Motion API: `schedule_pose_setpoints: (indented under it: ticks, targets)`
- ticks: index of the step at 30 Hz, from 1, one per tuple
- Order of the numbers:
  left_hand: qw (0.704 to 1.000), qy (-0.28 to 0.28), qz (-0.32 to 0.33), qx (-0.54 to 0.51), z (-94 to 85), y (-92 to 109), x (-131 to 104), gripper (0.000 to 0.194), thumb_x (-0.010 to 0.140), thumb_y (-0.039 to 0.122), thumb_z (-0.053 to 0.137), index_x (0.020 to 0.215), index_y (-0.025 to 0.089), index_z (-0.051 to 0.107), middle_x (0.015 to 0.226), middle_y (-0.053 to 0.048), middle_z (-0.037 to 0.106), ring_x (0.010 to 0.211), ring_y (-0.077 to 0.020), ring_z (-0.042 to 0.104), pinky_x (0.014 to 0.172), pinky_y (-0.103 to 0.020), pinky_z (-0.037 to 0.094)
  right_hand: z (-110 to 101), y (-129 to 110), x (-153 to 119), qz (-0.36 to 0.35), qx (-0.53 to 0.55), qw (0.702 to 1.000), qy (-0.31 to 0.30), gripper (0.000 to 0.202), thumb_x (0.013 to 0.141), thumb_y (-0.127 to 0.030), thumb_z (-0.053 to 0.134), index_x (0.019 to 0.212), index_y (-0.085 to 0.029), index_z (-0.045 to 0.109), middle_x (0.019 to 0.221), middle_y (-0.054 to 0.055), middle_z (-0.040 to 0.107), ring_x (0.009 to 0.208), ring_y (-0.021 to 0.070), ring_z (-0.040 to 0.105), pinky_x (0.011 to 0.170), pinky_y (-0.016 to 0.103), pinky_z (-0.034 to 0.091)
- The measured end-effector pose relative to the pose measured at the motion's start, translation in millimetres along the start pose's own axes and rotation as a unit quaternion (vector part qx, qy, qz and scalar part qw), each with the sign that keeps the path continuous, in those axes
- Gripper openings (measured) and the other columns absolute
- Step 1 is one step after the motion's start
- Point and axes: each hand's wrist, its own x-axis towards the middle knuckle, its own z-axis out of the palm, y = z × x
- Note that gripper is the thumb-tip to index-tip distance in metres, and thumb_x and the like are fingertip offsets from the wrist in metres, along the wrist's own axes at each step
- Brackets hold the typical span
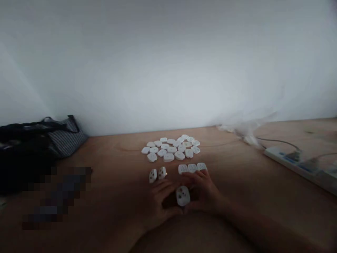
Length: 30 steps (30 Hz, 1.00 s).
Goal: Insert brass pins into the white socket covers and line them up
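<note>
Between my two hands a white plug adapter is held upright, its face with dark holes turned towards me. My left hand curls around its left side, thumb below. On the other side, my right hand grips it with bent fingers. Just beyond my left fingers stand two adapters on edge, their holes facing right. Three more adapters lie side by side in a row past my right fingers, which partly cover them. Farther back, a loose group of several white adapters lies on the wooden table.
At the left sits a dark bag with a striped side. A pixelated dark object lies in front of it. To the right are a white power strip with cords and crumpled clear plastic. A white wall stands behind.
</note>
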Motion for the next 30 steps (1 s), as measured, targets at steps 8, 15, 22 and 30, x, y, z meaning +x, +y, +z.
schedule_pose_setpoints:
  ticks: [8,15,22,30]
  targets:
    - [0.999,-0.004,0.036,-0.022,2.9,-2.5,4.2,0.055,0.073,0.054,0.064,0.112,0.016,0.062,0.097,-0.011,0.067,0.089,-0.0254,0.061,0.081,-0.039,0.050,1.2,-6.1,0.8,-0.041,0.014,0.999,-0.002,0.090,0.046,-0.065,0.075,0.119,-0.020,0.050,0.093,0.008,0.067,0.087,0.0262,0.058,0.083,0.039,0.035]
    - [0.999,0.027,0.039,-0.011,1.4,0.7,3.1,0.042,0.075,0.038,0.067,0.111,0.017,0.061,0.100,-0.010,0.068,0.090,-0.0238,0.063,0.083,-0.038,0.050,-10.7,-4.0,4.0,-0.035,-0.010,0.999,-0.036,0.085,0.050,-0.062,0.076,0.120,-0.020,0.052,0.103,0.010,0.064,0.092,0.0275,0.056,0.083,0.039,0.037]
    - [0.998,0.055,-0.011,0.041,0.8,0.4,-2.0,0.054,0.065,0.034,0.072,0.114,0.019,0.056,0.097,-0.007,0.069,0.089,-0.0241,0.064,0.085,-0.038,0.050,-31.0,11.0,5.6,-0.001,-0.079,0.987,-0.141,0.019,0.082,-0.034,0.060,0.100,-0.035,0.066,0.093,0.000,0.066,0.090,0.0206,0.056,0.082,0.038,0.035]
    - [0.998,0.040,-0.013,0.045,1.9,0.7,-2.5,0.062,0.063,0.030,0.072,0.120,0.022,0.048,0.099,-0.005,0.070,0.091,-0.0243,0.064,0.086,-0.039,0.048,-18.6,10.6,4.5,0.006,-0.082,0.989,-0.125,0.009,0.082,-0.024,0.060,0.081,-0.025,0.069,0.082,0.001,0.067,0.086,0.0202,0.056,0.080,0.036,0.037]
